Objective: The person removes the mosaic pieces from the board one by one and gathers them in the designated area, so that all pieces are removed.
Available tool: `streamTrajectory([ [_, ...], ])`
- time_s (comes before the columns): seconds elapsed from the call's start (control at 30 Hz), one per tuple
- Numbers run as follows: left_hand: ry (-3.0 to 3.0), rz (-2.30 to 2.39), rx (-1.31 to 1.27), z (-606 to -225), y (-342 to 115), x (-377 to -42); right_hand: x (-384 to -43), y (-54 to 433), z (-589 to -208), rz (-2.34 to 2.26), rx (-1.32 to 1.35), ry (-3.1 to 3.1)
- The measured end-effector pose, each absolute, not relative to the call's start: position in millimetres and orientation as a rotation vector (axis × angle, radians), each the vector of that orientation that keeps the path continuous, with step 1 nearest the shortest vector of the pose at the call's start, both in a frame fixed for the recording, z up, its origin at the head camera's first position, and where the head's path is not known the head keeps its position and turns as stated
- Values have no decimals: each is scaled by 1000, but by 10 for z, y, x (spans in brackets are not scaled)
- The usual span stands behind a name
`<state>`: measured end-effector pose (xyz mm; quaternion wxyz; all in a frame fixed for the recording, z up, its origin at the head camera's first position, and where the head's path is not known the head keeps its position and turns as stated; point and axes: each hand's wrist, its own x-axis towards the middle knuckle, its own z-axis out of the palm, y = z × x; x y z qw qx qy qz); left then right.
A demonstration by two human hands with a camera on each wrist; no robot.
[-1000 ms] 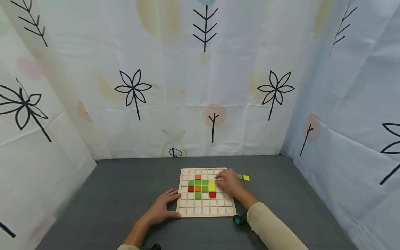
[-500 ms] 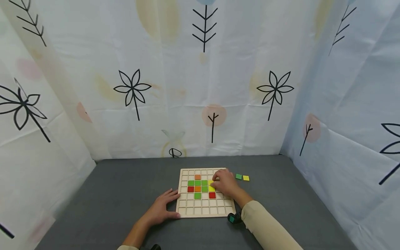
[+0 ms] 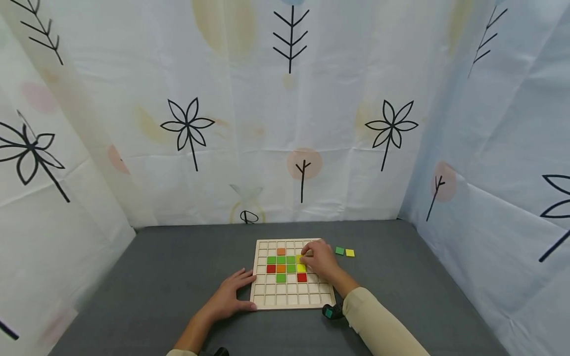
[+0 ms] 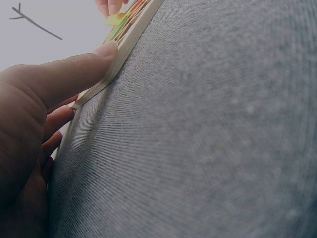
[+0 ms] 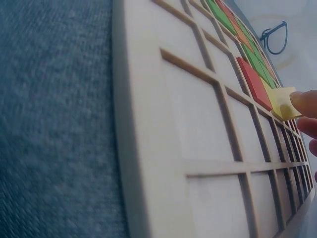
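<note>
In the head view my right hand (image 3: 321, 259) is over the upper right part of a wooden grid board (image 3: 267, 300). Between its thumb and fingertips it pinches a yellow square tile (image 5: 285, 101), tilted up from the board beside a red tile (image 5: 254, 83). The fingers partly cover the yellow cells in the head view, where one yellow tile (image 3: 301, 268) shows below them. My left hand (image 3: 228, 295) rests against the board's left side, fingers spread along the edge and thumb (image 4: 81, 72) touching the near left corner.
A loose green tile (image 3: 340, 251) and a loose yellow tile (image 3: 350, 253) lie on the grey cloth (image 3: 187, 262) right of the board. Several green, orange and red tiles sit in the grid. A patterned curtain (image 3: 249, 148) stands behind the table.
My right hand has shifted slightly left over the yellow cells, and the loose green tile, partly hidden before, now shows fully. The left hand and the board hold still.
</note>
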<state>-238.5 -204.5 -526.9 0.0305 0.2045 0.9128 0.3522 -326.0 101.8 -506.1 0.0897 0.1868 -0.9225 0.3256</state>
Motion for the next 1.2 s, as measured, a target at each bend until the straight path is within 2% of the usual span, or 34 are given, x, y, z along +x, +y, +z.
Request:
streamTrajectory([
  [0.63,2825,1076,648,-5281,-2051,-2393,-3217,967,-5121,1067,600,-2732],
  [1.2,2821,1083,653,-5286,-2055,-2378,-3168,1115,-5098,1144,569,-2660],
])
